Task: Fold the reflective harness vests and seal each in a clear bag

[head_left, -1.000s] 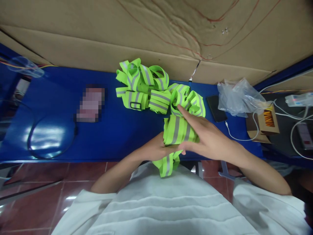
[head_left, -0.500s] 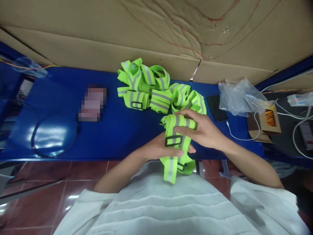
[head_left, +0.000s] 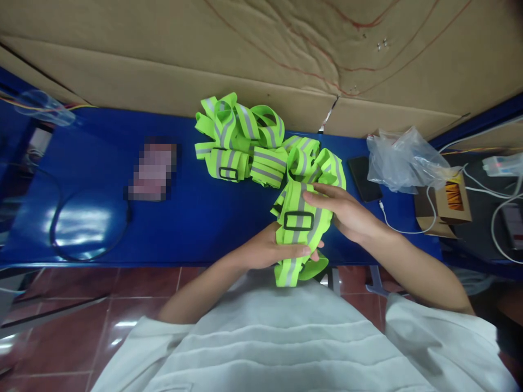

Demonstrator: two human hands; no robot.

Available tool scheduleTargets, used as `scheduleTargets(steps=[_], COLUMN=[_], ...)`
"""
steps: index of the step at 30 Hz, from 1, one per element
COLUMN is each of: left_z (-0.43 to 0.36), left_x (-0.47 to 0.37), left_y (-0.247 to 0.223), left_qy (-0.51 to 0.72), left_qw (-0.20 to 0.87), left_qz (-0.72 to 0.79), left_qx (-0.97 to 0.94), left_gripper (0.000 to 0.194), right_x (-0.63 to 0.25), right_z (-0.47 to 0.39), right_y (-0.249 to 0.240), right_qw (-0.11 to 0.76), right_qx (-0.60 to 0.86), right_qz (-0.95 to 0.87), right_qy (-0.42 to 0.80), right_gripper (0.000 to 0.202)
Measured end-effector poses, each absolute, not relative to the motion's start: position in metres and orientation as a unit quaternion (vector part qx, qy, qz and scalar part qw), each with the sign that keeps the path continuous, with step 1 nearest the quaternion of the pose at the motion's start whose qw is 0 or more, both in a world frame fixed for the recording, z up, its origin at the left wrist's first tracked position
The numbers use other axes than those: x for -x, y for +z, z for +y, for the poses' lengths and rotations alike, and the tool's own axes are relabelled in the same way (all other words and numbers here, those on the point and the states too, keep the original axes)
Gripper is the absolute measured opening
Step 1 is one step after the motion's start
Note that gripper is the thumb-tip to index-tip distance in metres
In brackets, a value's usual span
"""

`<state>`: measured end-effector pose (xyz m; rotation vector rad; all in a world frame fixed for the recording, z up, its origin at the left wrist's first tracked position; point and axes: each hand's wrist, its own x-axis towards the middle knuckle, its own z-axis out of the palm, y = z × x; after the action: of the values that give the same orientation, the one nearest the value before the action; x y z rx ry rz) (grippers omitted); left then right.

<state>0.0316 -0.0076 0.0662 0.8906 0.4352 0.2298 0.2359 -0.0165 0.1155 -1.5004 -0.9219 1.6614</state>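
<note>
A neon-yellow reflective strap [head_left: 300,237] with a grey stripe is partly folded into a bundle between my hands, a black buckle facing up on it. My left hand [head_left: 265,250] is closed around its lower part, thumb on top and fingertips showing at the far side. On the bundle's upper right, my right hand [head_left: 343,209] grips it with the thumb across the front. A loose end hangs below, over the front of the shirt. Just behind lie a rolled strap with a buckle [head_left: 227,165], another folded strap [head_left: 268,165] and a heap of looser straps [head_left: 245,122].
The blue table [head_left: 196,228] bears a blurred-out pinkish rectangle [head_left: 153,169] at left. To the right lie a black phone [head_left: 365,178] on a white cable, a clear plastic bag [head_left: 402,158] and an opened cardboard box [head_left: 449,201]. A cardboard-covered wall [head_left: 163,71] stands behind.
The strap bundle has moved up and slightly right, and its buckle now lies flatter towards me. My right hand has shifted a little right and down; the hanging end shows shorter.
</note>
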Motion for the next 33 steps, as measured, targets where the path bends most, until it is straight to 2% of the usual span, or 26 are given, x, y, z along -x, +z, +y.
scheduleTargets(steps=[2, 5, 11, 17, 20, 23, 28, 31, 33], left_z=[-0.004, -0.001, -0.001, 0.000, -0.001, -0.002, 0.004, 0.015, 0.022], left_x=[-0.031, -0.029, -0.017, -0.016, -0.019, -0.017, 0.001, 0.012, 0.016], left_y=[0.067, 0.064, 0.049, 0.052, 0.054, 0.056, 0.065, 0.073, 0.078], left_qy=[0.096, 0.075, 0.169, 0.259, 0.235, 0.219, 0.221, 0.191, 0.206], left_qw=[0.869, 0.887, 0.803, 0.610, 0.638, 0.672, 0.612, 0.595, 0.586], left_qz=[0.218, 0.203, 0.277, 0.364, 0.351, 0.351, 0.284, 0.194, 0.185], left_qx=[-0.434, -0.409, -0.501, -0.655, -0.644, -0.614, -0.704, -0.756, -0.762], left_gripper=[0.036, 0.054, 0.059, 0.049, 0.035, 0.034, 0.042, 0.035, 0.030], right_x=[-0.236, -0.237, -0.247, -0.253, -0.253, -0.256, -0.258, -0.252, -0.247], right_z=[-0.016, -0.015, -0.011, -0.012, -0.013, -0.016, -0.019, -0.021, -0.024], right_y=[0.110, 0.107, 0.118, 0.127, 0.128, 0.129, 0.135, 0.144, 0.154], right_qw=[0.359, 0.376, 0.462, 0.504, 0.516, 0.527, 0.517, 0.510, 0.509], right_qx=[0.561, 0.555, 0.584, 0.599, 0.612, 0.618, 0.620, 0.622, 0.618], right_qz=[-0.346, -0.344, -0.330, -0.390, -0.433, -0.484, -0.539, -0.552, -0.562], right_qy=[0.660, 0.658, 0.580, 0.485, 0.414, 0.325, 0.241, 0.222, 0.206], right_gripper=[0.044, 0.041, 0.041, 0.035, 0.033, 0.031, 0.033, 0.033, 0.033])
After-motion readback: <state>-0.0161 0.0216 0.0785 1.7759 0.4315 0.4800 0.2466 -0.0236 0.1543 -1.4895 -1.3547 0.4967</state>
